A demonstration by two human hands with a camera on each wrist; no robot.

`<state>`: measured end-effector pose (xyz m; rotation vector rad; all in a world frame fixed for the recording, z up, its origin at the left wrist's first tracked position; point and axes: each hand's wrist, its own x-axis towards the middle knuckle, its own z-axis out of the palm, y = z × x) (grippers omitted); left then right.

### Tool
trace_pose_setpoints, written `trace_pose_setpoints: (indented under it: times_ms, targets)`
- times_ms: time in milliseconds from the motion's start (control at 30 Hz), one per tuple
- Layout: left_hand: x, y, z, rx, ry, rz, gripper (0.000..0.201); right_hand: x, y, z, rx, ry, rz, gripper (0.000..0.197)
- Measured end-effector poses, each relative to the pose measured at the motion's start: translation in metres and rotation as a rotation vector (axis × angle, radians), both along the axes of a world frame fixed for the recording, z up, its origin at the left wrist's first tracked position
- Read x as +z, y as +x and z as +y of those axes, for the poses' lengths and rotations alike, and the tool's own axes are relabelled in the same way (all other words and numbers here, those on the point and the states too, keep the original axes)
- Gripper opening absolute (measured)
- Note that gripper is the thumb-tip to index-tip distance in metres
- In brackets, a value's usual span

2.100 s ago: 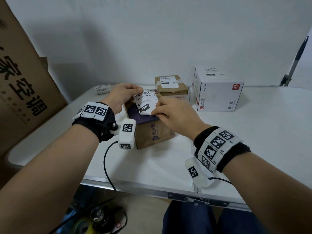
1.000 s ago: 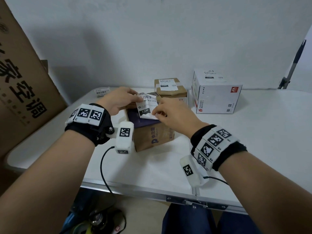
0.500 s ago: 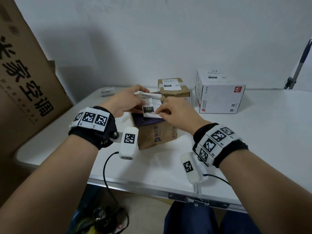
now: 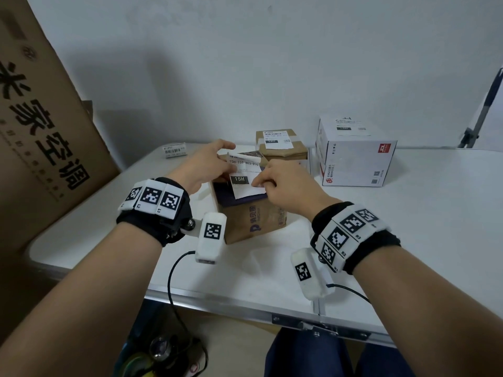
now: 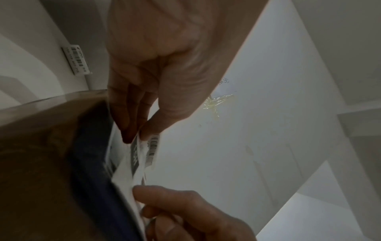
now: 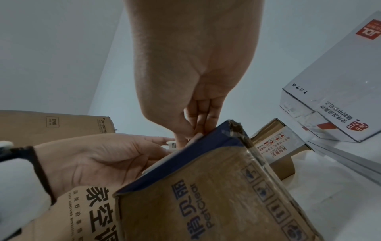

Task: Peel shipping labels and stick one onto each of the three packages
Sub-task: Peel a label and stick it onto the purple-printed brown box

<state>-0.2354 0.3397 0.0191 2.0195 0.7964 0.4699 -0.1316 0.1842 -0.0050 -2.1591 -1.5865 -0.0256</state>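
Note:
A white shipping label (image 4: 243, 174) marked 15H lies over the dark top of the near brown package (image 4: 253, 221). My left hand (image 4: 209, 167) pinches the label's far left edge (image 5: 152, 146), where the top curls up off the box. My right hand (image 4: 275, 183) pinches the near right corner of the label and holds it down at the box edge (image 6: 189, 135). A second brown package (image 4: 283, 153) and a white package (image 4: 356, 159) stand behind, each with a label on top.
A small barcode label strip (image 4: 175, 150) lies at the table's far left corner. A large cardboard box (image 4: 40, 137) leans at the left. A stand's pole (image 4: 481, 112) rises at the far right. Bare white tabletop (image 4: 435, 227) stretches to the right.
The label has come lower and flatter over the near package's top. My left hand has shifted to its far edge, while my right hand stays at the near right corner.

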Motion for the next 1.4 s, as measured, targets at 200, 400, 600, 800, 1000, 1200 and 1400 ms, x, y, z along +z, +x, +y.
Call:
trace_pose_setpoints:
  times_ms: [200, 400, 600, 800, 1000, 1200, 1400]
  targets:
    - [-0.01, 0.001, 0.007, 0.038, 0.102, -0.02, 0.044, -0.004, 0.001, 0.003, 0.014, 0.004, -0.03, 0.029]
    - [-0.022, 0.001, 0.009, 0.092, 0.194, -0.016, 0.04, 0.003, 0.008, 0.008, 0.032, 0.015, 0.022, 0.029]
    - [-0.025, -0.002, 0.005, 0.145, 0.334, 0.035, 0.039, 0.006, 0.012, 0.02, 0.045, -0.034, 0.014, 0.03]
    - [-0.022, -0.006, 0.002, 0.197, 0.388, 0.01, 0.024, 0.005, 0.017, 0.028, 0.039, -0.094, 0.012, 0.034]
    - [-0.018, -0.012, -0.017, -0.006, 0.476, 0.02, 0.01, 0.007, 0.018, 0.033, 0.047, -0.128, -0.015, 0.035]
    - [-0.02, -0.018, -0.03, -0.071, 0.606, 0.031, 0.024, 0.012, 0.02, 0.032, 0.053, -0.165, -0.035, 0.038]
    - [-0.028, -0.024, -0.031, -0.279, 0.655, 0.19, 0.046, 0.014, 0.019, 0.031, 0.058, -0.175, 0.004, 0.038]
